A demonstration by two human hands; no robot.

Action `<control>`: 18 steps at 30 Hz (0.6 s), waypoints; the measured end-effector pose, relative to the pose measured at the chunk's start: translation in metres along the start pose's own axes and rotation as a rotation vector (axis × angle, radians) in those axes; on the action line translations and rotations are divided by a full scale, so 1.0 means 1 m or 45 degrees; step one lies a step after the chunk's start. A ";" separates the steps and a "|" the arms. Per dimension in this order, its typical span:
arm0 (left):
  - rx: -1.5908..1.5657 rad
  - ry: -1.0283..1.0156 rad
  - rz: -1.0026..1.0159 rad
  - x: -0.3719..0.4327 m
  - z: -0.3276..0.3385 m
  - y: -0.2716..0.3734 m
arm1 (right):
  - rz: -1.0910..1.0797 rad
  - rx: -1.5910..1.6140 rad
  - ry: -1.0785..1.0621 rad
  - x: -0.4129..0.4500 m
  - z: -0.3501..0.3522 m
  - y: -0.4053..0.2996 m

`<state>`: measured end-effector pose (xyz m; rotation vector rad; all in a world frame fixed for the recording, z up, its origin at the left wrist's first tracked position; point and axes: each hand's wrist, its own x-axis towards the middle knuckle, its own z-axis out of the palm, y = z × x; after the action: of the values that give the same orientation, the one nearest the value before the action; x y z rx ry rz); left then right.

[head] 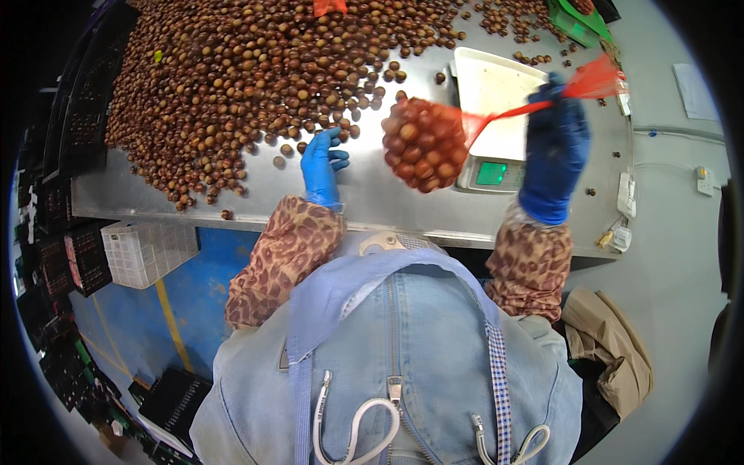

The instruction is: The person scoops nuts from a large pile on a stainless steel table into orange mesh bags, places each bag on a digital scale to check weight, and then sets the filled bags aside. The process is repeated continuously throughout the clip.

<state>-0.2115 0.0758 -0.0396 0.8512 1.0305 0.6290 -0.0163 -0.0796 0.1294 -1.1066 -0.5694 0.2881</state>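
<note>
My right hand (555,148), in a dark blue glove, grips the twisted neck of a red mesh bag (424,145). The bag is full of brown chestnuts and hangs out to the left, blurred by motion; the loose end of the net sticks out to the right of my fist. Behind my hand stands a digital scale (500,104) with a white tray and a lit green display. My left hand (322,165), in a light blue glove, is apart from the bag with its fingers spread, close to the edge of a large heap of loose chestnuts (261,75).
The heap covers much of the steel table (360,203). A green tray (578,23) stands at the far right corner, and a piece of red netting (329,7) lies on the heap. Black crates (87,104) line the left side; a white plastic basket (148,250) is below the table edge.
</note>
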 end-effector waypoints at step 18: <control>0.057 -0.075 -0.183 -0.017 0.015 -0.025 | -0.045 -0.537 0.268 0.040 -0.155 0.004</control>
<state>-0.2027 0.0446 -0.0492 0.8216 1.0450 0.4583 0.1046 -0.1757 0.0868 -1.5115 -0.4709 0.0164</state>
